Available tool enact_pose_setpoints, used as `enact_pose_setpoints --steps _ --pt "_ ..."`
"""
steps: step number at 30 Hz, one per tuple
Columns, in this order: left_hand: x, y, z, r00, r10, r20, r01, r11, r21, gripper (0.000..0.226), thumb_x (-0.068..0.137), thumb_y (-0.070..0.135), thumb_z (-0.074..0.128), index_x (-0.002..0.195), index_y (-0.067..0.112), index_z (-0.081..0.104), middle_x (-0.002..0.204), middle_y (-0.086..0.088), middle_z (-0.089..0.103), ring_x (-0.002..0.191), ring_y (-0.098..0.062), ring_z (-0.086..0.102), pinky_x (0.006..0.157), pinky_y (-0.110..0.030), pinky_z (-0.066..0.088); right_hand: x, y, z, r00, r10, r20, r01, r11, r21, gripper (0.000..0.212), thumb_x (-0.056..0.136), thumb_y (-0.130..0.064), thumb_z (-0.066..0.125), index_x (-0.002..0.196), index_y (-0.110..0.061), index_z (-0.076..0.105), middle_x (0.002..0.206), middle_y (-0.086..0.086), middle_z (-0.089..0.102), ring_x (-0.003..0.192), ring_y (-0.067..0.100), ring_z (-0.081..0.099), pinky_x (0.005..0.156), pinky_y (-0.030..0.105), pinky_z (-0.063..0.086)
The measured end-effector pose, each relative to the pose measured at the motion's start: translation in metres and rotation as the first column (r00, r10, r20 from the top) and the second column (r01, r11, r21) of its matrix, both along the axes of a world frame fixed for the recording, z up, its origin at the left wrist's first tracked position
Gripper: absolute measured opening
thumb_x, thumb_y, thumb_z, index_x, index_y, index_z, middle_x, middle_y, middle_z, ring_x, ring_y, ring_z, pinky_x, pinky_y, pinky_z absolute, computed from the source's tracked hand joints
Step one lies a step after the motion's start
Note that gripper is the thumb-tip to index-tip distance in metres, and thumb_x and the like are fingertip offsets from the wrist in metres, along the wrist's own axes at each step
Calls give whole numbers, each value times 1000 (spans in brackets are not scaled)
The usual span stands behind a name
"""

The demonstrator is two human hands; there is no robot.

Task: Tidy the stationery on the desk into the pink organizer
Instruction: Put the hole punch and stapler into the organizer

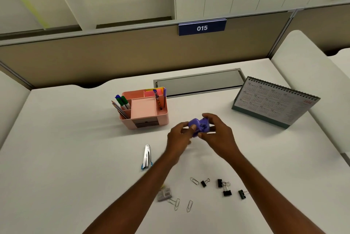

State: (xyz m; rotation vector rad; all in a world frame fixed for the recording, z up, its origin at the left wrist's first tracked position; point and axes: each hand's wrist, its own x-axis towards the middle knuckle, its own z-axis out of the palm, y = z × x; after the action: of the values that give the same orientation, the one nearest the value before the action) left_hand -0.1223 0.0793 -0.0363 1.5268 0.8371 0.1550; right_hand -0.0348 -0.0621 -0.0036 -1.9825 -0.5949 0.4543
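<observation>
Both hands hold a small purple plastic item [199,126] above the desk, just right of the pink organizer [163,118]. My left hand [180,136] pinches its left side, my right hand [217,132] grips its right side. The organizer holds green and blue markers [122,101], pencils, pens [158,99] and sticky notes. A silver stapler [146,157] lies on the desk left of my left forearm. Near the front lie several paper clips [189,205], several black binder clips [226,189] and a small staple box [164,194].
A desk calendar [274,103] stands at the right. A grey cable cover [198,82] sits behind the organizer, before a beige partition with a "015" sign [202,28].
</observation>
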Motion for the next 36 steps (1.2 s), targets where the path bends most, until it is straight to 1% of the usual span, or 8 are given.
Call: enact_pose_setpoints --steps 5,10,14,18,21,24,28,36 --pt "-9 46 36 990 59 128 -52 997 -55 38 103 38 61 138 23 65 122 0 75 106 -18 75 90 -41 64 8 48 37 989 127 71 -131 990 51 62 82 -14 86 136 -28 59 129 -10 66 92 3 71 75 9 53" --pt "-7 86 60 964 216 158 -230 970 79 37 103 32 62 136 17 68 116 1 74 103 -18 73 82 -31 64 11 102 52 965 178 191 -198 976 91 65 78 -10 88 136 -17 60 123 -6 66 87 10 72 76 8 53" --pt "-6 112 60 951 268 157 -296 935 198 37 101 31 66 135 18 70 125 -3 75 110 -23 71 89 -43 64 15 136 51 941 208 267 -234 970 71 62 76 -6 88 132 -13 63 120 1 69 85 14 73 77 13 56" --pt "-2 127 61 974 206 93 -225 926 303 33 103 23 64 135 18 70 129 -4 73 111 -22 67 94 -39 61 22 156 46 922 258 288 -265 964 -17 58 76 -5 87 128 -12 63 119 6 69 84 17 72 77 16 57" --pt "-1 135 57 982 175 70 -189 913 362 32 101 15 65 133 14 71 131 -6 72 108 -18 64 84 -20 56 28 162 41 908 290 303 -277 957 -87 57 76 -5 87 127 -11 63 116 7 70 83 19 69 78 26 60" --pt "-2 140 52 996 78 46 -90 867 491 36 97 8 70 133 11 70 129 -7 73 110 -19 68 78 -5 49 28 165 32 888 340 311 -302 939 -164 57 78 -4 85 129 -9 62 118 9 71 82 17 65 72 13 51" --pt "1 143 46 996 -72 -43 83 771 632 41 92 10 77 133 15 71 130 -9 72 111 -26 68 89 -23 51 28 168 16 875 389 290 -326 914 -244 56 78 -10 88 128 -10 63 114 11 73 81 20 66 76 24 51" --pt "1 155 31 937 -216 -274 349 604 716 46 88 29 82 130 16 72 138 -8 56 118 -29 57 88 -29 47 38 172 8 816 483 318 -387 865 -320 56 77 -19 89 128 -15 67 117 7 74 82 14 58 78 23 41"
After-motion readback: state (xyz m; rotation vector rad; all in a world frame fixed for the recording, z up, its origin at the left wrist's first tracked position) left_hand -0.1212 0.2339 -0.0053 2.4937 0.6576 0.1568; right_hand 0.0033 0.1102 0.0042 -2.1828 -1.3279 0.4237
